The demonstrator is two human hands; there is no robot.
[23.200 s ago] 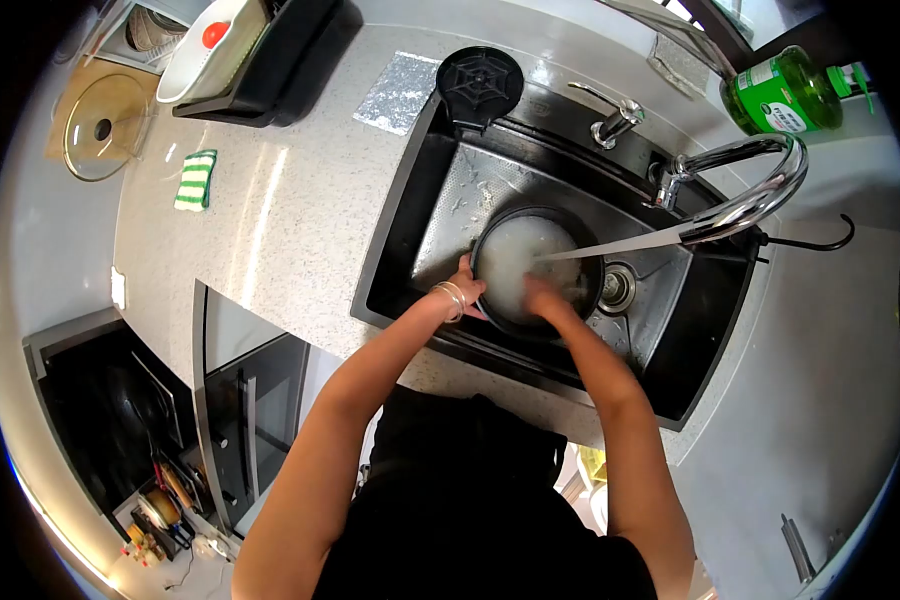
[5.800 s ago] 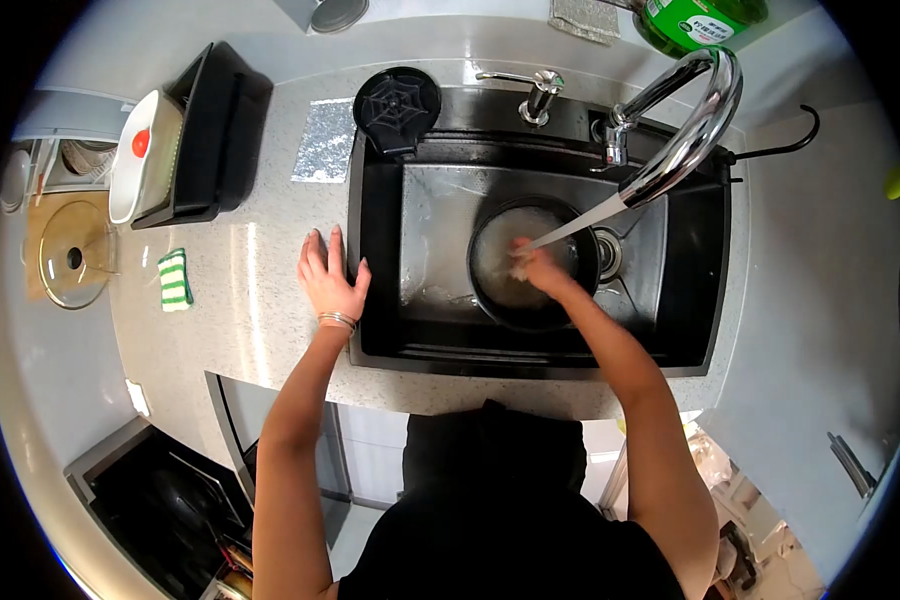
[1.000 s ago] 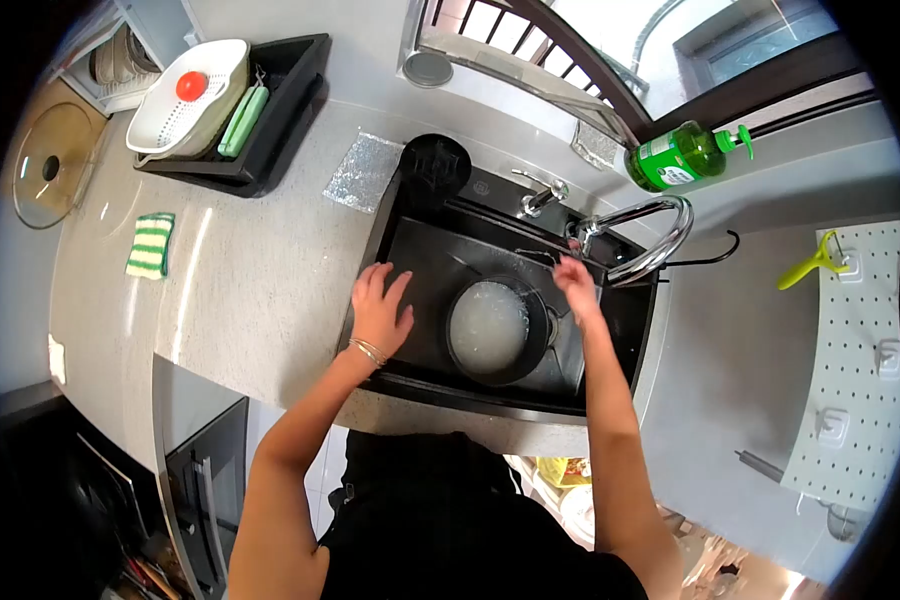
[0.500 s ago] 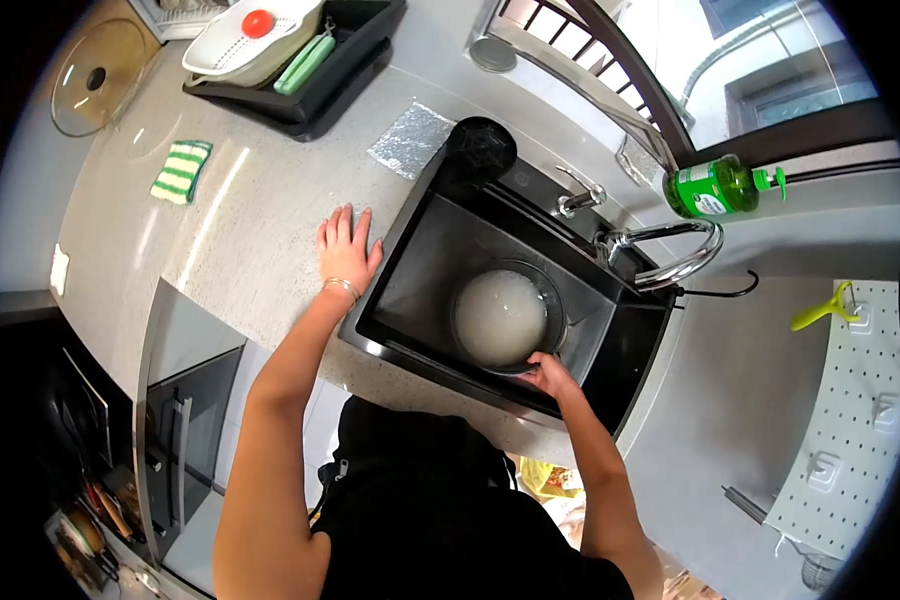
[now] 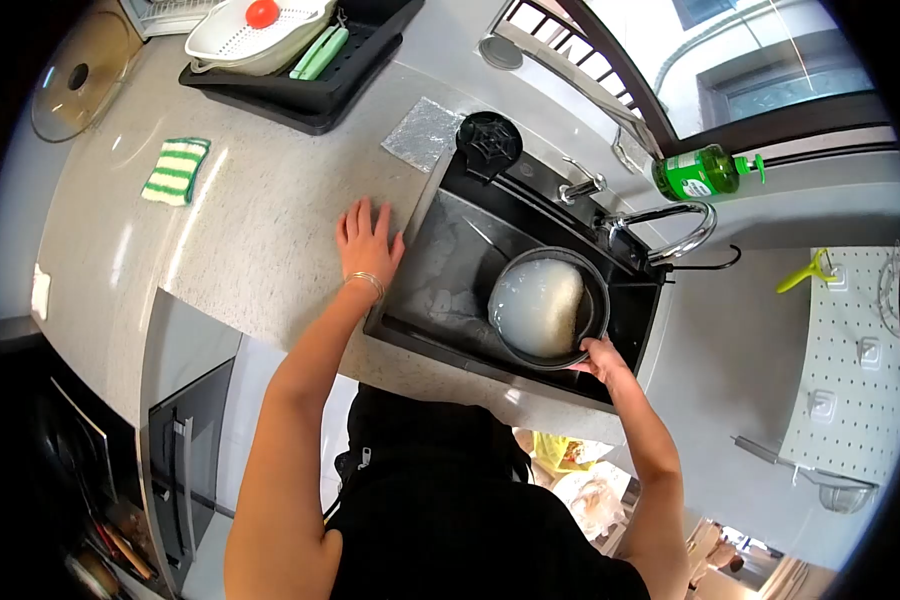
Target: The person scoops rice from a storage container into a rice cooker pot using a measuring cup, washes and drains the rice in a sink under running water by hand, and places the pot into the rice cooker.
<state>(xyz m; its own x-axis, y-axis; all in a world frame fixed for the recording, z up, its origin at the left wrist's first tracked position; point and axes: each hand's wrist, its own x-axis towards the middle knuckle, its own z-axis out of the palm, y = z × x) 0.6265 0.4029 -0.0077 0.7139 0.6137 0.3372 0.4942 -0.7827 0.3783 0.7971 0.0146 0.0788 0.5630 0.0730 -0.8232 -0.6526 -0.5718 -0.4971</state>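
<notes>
In the head view, my right hand [image 5: 600, 358] grips the near right rim of a dark round pot [image 5: 602, 300] over the black sink [image 5: 425, 325]. Cloudy white water [image 5: 530, 300] fills the pot's left side, and pale rice [image 5: 565, 310] shows along the right. The pot looks tipped to the left. Whitish liquid lies on the sink floor to its left. My left hand [image 5: 368, 240] lies flat with fingers apart on the counter [image 5: 280, 220], beside the sink's left edge, holding nothing.
A chrome faucet [image 5: 685, 240] and a green soap bottle [image 5: 698, 175] stand behind the sink. A black strainer [image 5: 490, 140] sits at its far left corner. Further left are a striped cloth [image 5: 177, 172] and a black rack [image 5: 320, 115] with a white colander [image 5: 230, 40].
The pot has risen, moved right and tilted left with my right hand on its rim. Its water has shifted left, exposing rice, and whitish liquid has appeared in the sink. My left hand stays on the counter.
</notes>
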